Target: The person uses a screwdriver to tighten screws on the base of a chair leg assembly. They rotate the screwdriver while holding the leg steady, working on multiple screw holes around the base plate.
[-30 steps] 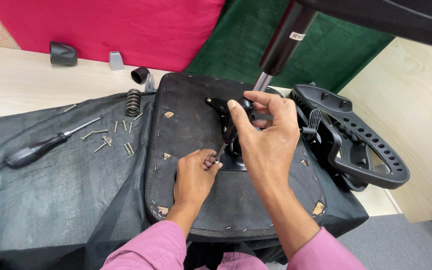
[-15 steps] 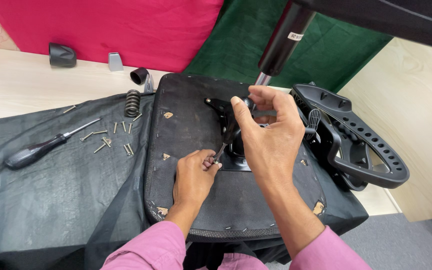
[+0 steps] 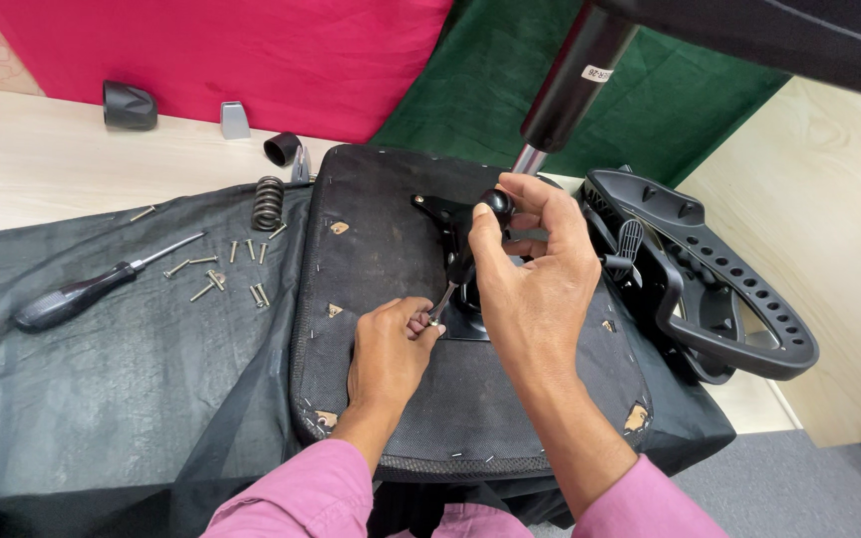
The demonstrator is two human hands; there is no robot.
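Hands on seat underside, tool at bracket

We see seat [image 3: 391, 399] upside down on black cloth [image 3: 102, 399]. Left hand [image 3: 388, 351] pinches thin metal key [image 3: 442, 299] betw thumb + fingers, tip at black bracket [image 3: 450, 214] mid-seat. Right hand [image 3: 535, 274] fingers curled round knob [image 3: 497, 202] on bracket, beside gas post [image 3: 570, 85]. Screwdriver [image 3: 82, 291], screws [image 3: 226, 274], spring [image 3: 268, 202] lie well left; armrest [image 3: 719, 279] right.

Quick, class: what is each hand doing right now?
Left hand: closed on a thin metal tool.
Right hand: fingers closed around the black mechanism knob.
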